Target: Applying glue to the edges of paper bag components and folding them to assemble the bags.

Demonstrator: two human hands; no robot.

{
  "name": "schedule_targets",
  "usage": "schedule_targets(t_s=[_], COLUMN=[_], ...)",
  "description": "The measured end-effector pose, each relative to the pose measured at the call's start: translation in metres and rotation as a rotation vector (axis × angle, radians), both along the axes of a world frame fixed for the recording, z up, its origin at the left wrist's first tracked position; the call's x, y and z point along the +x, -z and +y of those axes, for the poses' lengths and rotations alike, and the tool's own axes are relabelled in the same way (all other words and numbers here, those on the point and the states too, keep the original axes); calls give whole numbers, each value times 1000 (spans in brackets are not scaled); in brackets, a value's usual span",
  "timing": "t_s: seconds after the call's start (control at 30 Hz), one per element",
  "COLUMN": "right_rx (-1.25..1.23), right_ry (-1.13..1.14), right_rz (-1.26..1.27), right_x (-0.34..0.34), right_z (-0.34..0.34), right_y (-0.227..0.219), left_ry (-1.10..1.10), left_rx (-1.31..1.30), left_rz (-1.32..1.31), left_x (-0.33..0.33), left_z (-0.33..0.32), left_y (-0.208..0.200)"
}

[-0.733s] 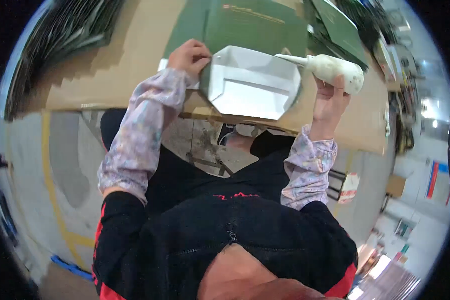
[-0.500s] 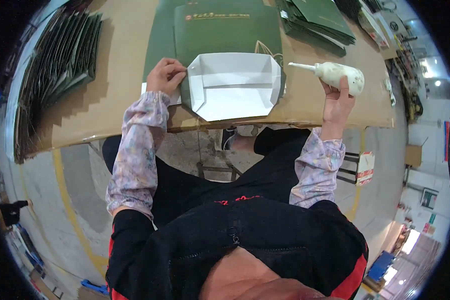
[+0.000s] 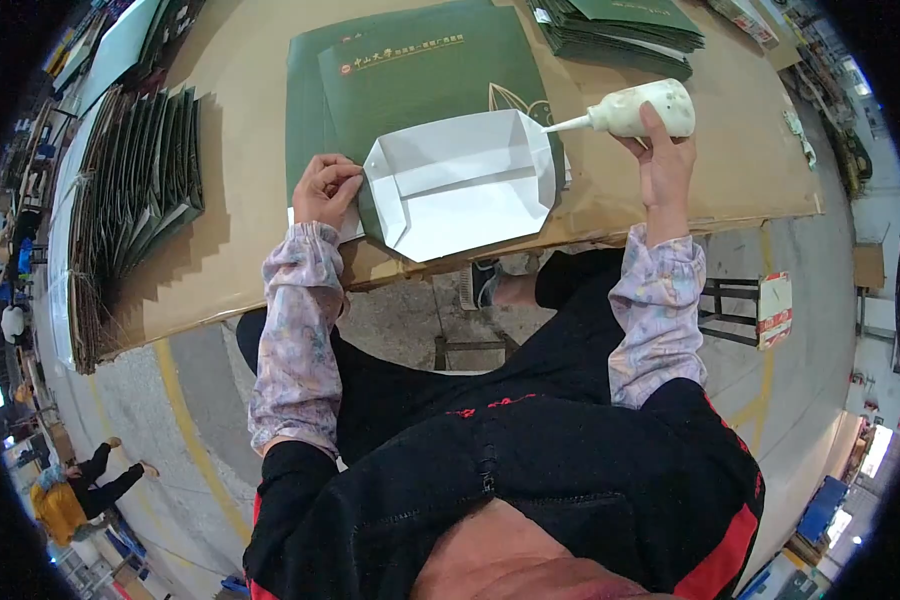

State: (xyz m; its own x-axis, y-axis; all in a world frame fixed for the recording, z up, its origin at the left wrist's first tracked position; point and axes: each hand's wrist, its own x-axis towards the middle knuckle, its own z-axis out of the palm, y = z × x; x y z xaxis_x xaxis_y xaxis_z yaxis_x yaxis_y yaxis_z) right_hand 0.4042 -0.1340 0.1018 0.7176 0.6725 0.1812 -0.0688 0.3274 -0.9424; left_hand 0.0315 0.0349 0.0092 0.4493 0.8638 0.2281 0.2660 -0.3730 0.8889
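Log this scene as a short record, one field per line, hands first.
Left hand: pinching left edge of white folded bag base
Right hand: gripping pale squeeze bottle
Nozzle: pointing left, near base's right edge; contact unclear
Beyond base: flat green bags
Upper right: green stack
Left side: row of folded green bags
Surface: brown tabletop

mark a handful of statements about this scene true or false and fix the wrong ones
1. The right hand holds a squeeze bottle. True.
2. The bottle's nozzle points away from the white folded panel. False: it points left, toward the panel's right end.
3. The left hand is at the panel's left edge. True.
4. The upper-right stack is mostly bright red. False: it is mostly dark green.
5. A row of folded green pieces stands on the left side of the table. True.
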Motion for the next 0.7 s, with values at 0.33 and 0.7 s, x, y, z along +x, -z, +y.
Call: schedule_targets(t_s=[0.33,0.7], right_rx=[-104,-191], right_ry=[99,86], right_rz=[-141,-499], right_x=[1,-16], right_z=[12,34], right_y=[-1,-34], left_ry=[13,4], left_rx=[-85,-19], left_rz=[-81,-13], left_x=[1,0], left_z=[-2,0], left_y=[-2,-1])
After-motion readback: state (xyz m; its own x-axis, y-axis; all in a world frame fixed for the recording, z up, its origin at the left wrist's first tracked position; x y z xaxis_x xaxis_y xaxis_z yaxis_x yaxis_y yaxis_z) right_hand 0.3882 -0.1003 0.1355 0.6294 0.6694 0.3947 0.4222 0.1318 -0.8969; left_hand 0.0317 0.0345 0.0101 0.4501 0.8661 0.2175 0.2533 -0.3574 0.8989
